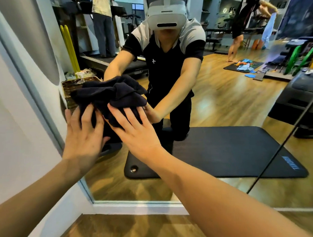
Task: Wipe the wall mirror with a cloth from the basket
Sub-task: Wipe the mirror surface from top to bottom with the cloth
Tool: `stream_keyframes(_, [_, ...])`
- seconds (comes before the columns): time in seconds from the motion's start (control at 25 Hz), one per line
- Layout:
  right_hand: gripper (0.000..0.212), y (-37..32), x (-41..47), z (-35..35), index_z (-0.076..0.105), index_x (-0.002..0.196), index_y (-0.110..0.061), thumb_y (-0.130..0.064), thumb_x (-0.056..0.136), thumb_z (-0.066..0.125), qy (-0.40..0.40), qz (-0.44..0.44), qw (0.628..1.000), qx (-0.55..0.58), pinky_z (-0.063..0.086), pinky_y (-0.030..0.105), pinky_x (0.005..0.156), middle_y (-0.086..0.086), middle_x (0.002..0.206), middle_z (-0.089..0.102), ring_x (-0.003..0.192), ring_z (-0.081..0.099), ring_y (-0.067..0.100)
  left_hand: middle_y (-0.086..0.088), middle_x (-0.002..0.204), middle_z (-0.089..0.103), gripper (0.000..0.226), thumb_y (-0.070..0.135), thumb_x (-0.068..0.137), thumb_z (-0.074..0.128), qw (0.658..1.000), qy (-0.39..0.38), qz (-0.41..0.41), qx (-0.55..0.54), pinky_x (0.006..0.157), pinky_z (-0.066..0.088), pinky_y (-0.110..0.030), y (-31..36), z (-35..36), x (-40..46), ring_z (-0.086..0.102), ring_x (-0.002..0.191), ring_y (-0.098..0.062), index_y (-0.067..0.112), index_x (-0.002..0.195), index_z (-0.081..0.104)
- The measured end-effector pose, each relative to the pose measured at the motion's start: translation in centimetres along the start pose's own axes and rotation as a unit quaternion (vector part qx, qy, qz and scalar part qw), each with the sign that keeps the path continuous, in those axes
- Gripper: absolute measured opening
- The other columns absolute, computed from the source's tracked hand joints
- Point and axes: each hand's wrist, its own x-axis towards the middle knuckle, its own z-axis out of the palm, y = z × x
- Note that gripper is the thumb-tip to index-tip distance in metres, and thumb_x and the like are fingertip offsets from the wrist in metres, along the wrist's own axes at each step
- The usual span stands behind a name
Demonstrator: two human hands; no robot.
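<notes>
forearms: two bare forearms reach from the bottom edge up toward the wall mirror (223,101), the left one from the lower left corner, the right one from the lower right.
left hand: the left hand (83,134) lies with straight, spread fingers against the lower left part of the dark cloth (108,97), pressing it to the glass; its thumb points down toward the mirror's bottom frame.
right hand: the right hand (134,130) lies just beside the left one, fingers straight and fanned over the cloth's lower right folds, palm flat, nothing curled round the fabric.
dark cloth: a bunched navy-black towel, crumpled in thick folds, held against the mirror near its left frame edge, above both hands.
wall mirror: a tall frameless-looking pane with a pale strip along its left and bottom edges, standing on a wooden floor (121,231).
basket: a woven wicker basket (73,86) shows as a reflection in the mirror, just left of the cloth and partly hidden behind it, with pale rags on top.
reflection: in the mirror, the person kneeling in a black and grey shirt and a white headset, arms stretched to the cloth.
exercise mat: a black mat (234,150) reflected in the mirror, below and right of the cloth.
</notes>
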Motion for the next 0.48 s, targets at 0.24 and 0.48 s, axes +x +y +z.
stream_keyframes(0.24, [0.044, 8.8, -6.1, -4.0, 0.049, 0.153, -0.021, -0.019, 0.109, 0.047, 0.012, 0.006, 0.999, -0.034, 0.025, 0.057, 0.124, 0.009, 0.166, 0.027, 0.151, 0.029, 0.036, -0.027, 0.149, 0.019, 0.091, 0.03, 0.077, 0.084, 0.999, 0.031, 0.03, -0.03, 0.115, 0.019, -0.073, 10.4, -0.6, 2.8, 0.029, 0.133, -0.059, -0.009, 0.145, 0.036])
stream_keyframes(0.48, [0.042, 18.8, -14.0, -8.5, 0.055, 0.15, -0.023, -0.019, 0.108, 0.053, 0.029, 0.018, 0.997, -0.067, 0.038, 0.057, 0.116, 0.01, 0.16, 0.03, 0.148, 0.037, 0.036, -0.027, 0.147, 0.021, 0.091, 0.038, 0.076, 0.084, 0.993, 0.064, 0.077, -0.057, 0.119, 0.016, -0.069, 22.7, -0.5, 6.0, 0.03, 0.131, -0.059, -0.009, 0.142, 0.043])
